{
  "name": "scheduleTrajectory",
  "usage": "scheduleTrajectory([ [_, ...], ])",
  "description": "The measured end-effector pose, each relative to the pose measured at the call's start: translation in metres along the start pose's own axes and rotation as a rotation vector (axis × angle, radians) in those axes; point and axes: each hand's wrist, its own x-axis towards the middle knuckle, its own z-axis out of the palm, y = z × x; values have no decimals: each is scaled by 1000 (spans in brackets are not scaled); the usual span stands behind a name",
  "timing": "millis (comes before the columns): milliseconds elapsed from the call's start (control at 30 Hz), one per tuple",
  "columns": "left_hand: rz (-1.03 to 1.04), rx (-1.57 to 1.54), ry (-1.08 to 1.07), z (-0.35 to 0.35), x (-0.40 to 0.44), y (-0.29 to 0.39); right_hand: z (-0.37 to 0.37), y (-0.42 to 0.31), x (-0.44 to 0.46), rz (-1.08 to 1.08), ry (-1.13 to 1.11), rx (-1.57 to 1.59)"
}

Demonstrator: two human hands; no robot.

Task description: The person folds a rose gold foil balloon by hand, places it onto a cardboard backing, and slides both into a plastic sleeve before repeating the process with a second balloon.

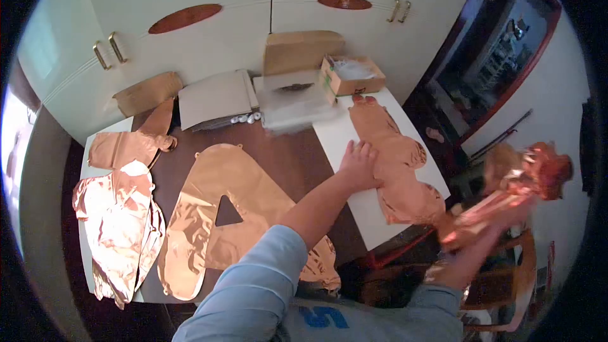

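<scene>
My left hand (359, 163) lies with its fingers out on the edge of a flat copper foil balloon (392, 158) with rounded lobes, spread on a white board (345, 196). Off the right side of the table, my right hand (497, 225) grips a crumpled copper foil balloon (532, 174), smeared by motion. Its fingers are mostly hidden by the foil. A letter A foil balloon (237, 158) lies flat beside my left forearm, which covers part of it.
Several more foil balloons, including a shiny one (120, 234), lie on the table's left side. Along the back are grey cardboard sheets (212, 98), a clear plastic bag (294, 111) and an open cardboard box (354, 79). A wooden chair (522, 272) stands at right.
</scene>
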Motion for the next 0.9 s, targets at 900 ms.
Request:
scheduleTrajectory([
  [900, -320, 35, 437, -107, -430, -113, 307, -290, -348, -171, -1181, 22],
])
